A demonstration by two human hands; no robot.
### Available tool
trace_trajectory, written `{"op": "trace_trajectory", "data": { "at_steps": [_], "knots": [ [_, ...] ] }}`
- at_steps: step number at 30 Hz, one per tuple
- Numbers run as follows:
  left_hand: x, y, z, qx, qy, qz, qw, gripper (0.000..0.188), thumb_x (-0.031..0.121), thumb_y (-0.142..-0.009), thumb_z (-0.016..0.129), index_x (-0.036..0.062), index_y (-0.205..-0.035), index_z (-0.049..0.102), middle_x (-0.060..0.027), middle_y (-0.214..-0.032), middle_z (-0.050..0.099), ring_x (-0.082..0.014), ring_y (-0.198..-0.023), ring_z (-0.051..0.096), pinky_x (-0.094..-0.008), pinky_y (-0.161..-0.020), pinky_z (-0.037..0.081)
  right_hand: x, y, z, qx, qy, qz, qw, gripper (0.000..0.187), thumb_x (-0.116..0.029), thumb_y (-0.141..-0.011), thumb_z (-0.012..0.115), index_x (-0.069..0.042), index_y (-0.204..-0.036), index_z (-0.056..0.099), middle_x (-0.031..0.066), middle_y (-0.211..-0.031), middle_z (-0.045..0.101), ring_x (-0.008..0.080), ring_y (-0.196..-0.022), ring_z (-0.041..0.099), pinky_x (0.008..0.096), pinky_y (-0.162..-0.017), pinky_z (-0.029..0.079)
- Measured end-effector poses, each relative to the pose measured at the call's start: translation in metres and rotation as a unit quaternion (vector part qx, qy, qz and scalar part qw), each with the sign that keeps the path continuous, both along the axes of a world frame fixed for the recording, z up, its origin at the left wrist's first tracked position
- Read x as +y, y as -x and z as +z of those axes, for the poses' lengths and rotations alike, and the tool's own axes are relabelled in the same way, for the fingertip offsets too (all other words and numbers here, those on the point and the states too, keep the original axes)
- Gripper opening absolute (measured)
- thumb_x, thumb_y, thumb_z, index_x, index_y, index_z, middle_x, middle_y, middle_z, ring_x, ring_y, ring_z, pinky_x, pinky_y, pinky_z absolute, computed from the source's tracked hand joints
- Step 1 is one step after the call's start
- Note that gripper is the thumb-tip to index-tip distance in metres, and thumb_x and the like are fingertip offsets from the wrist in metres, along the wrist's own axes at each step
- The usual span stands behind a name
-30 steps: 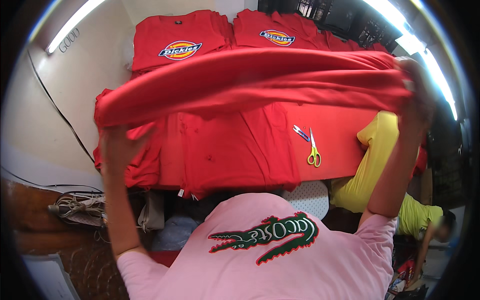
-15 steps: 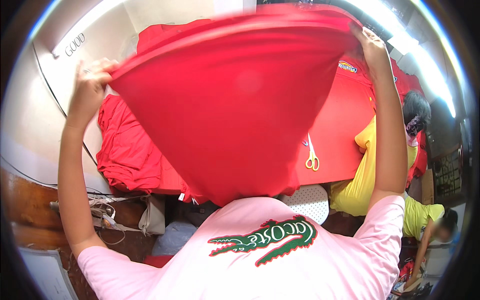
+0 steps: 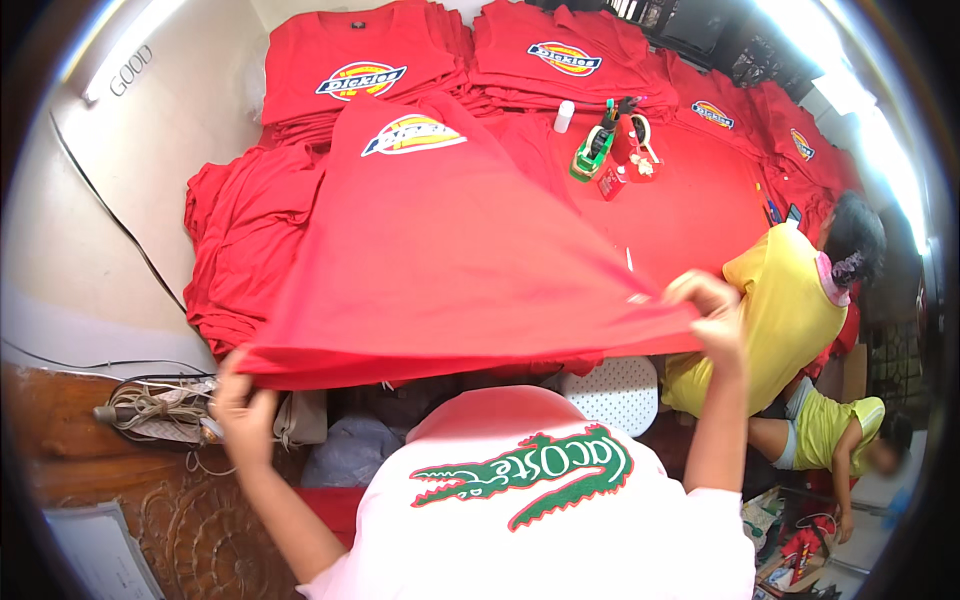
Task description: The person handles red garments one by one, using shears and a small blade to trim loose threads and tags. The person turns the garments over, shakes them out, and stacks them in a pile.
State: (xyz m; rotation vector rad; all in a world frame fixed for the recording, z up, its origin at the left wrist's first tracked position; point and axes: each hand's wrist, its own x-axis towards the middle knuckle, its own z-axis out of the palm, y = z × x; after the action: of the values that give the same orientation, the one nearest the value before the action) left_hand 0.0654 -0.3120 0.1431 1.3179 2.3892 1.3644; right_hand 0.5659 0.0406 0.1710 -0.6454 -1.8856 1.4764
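Note:
A red T-shirt (image 3: 440,250) with a colourful chest print lies spread over the red-covered table, its hem raised towards me. At the near left corner my left hand (image 3: 245,410) pinches the hem. My right hand (image 3: 708,310) grips the opposite hem corner, fingers closed on the cloth. The shirt's upper part rests in front of a neat stack of red T-shirts (image 3: 360,50). A thin pale tip (image 3: 629,258) shows beyond the shirt's right edge; the rest of it is hidden by the cloth.
A rumpled pile of red garments (image 3: 250,240) lies at the left. Further back stand a green tool holder (image 3: 592,155), a white bottle (image 3: 564,116) and a tape dispenser (image 3: 643,140). A person in yellow (image 3: 785,300) sits close at my right; another bends beyond. A dotted white stool (image 3: 612,395) stands below.
Both hands have come down towards me with the hem, and the shirt has dropped flatter onto the table. Its print and the stacks behind now show; the yellow scissors are covered.

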Motion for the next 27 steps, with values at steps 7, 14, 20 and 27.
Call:
{"op": "trace_trajectory", "data": {
  "at_steps": [7,14,20,27],
  "knots": [
    [-0.047,0.011,-0.223,-0.228,0.333,-0.105,0.909,0.034,0.006,-0.078,0.082,-0.0019,-0.11,0.077,-0.017,-0.121,0.075,-0.0268,-0.111,0.071,-0.0361,-0.098,0.053,-0.051,-0.025,-0.222,-0.305,0.236,0.017,0.922,0.018,0.013,-0.081,0.065,-0.001,-0.092,0.069,0.002,-0.089,0.072,0.0117,-0.084,0.067,0.029,-0.079,0.055],
    [0.04,0.051,-0.243,-0.277,0.24,-0.026,0.93,0.028,0.017,-0.096,0.073,-0.0039,-0.115,0.075,-0.015,-0.114,0.076,-0.0186,-0.101,0.071,-0.034,-0.091,0.055,0.039,0.07,-0.243,-0.239,0.046,-0.141,0.96,0.009,-0.005,-0.095,0.068,0.002,-0.101,0.072,0.0099,-0.089,0.072,0.0154,-0.086,0.069,0.0309,-0.081,0.055],
    [0.178,0.091,-0.273,-0.396,0.044,0.116,0.91,0.035,0.022,-0.103,0.067,-0.0023,-0.128,0.069,-0.0109,-0.119,0.072,-0.0179,-0.105,0.067,-0.0294,-0.094,0.052,0.141,0.225,-0.256,-0.233,-0.128,-0.147,0.953,0.023,-0.02,-0.1,0.067,-0.003,-0.114,0.073,0.0181,-0.106,0.075,0.0319,-0.1,0.074,0.0411,-0.088,0.057],
    [0.221,0.11,-0.277,-0.516,-0.008,0.096,0.851,0.022,0.024,-0.102,0.07,0.0024,-0.107,0.07,-0.0058,-0.109,0.072,-0.013,-0.097,0.066,-0.0301,-0.09,0.053,0.174,0.324,-0.223,-0.557,-0.176,-0.028,0.811,0.063,-0.064,-0.091,0.066,-0.011,-0.125,0.069,0.0148,-0.111,0.076,0.0356,-0.104,0.072,0.0473,-0.091,0.056]
  ]
}}
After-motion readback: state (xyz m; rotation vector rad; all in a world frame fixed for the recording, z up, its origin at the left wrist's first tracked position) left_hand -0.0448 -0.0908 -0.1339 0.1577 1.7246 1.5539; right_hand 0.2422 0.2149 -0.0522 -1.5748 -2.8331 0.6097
